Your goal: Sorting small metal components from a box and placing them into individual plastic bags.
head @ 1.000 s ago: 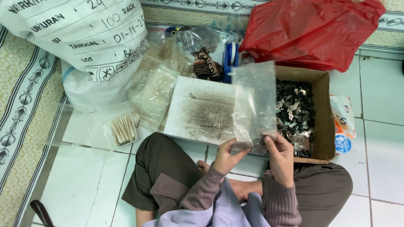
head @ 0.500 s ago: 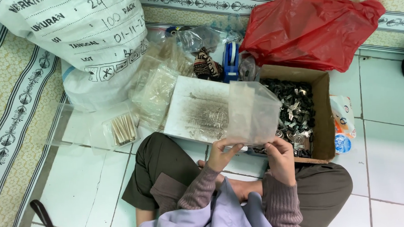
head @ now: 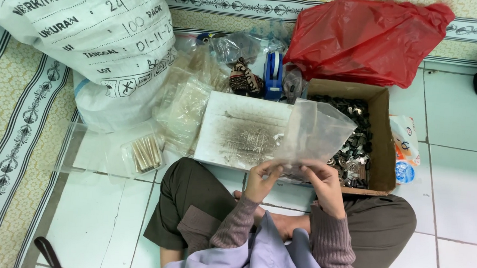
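My left hand [head: 261,180] and right hand [head: 325,183] each pinch the bottom edge of 1 clear plastic bag [head: 313,133], held up over the cardboard box [head: 378,137] and white tray [head: 242,130].

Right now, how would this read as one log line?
left hand: pinching clear plastic bag | right hand: same bag | cardboard box: behind

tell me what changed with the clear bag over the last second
The clear plastic bag, upright a second ago, has tipped right over the brown cardboard box of small metal parts. Both hands, left hand and right hand, still pinch its lower edge. The white tray and red plastic bag stayed put.
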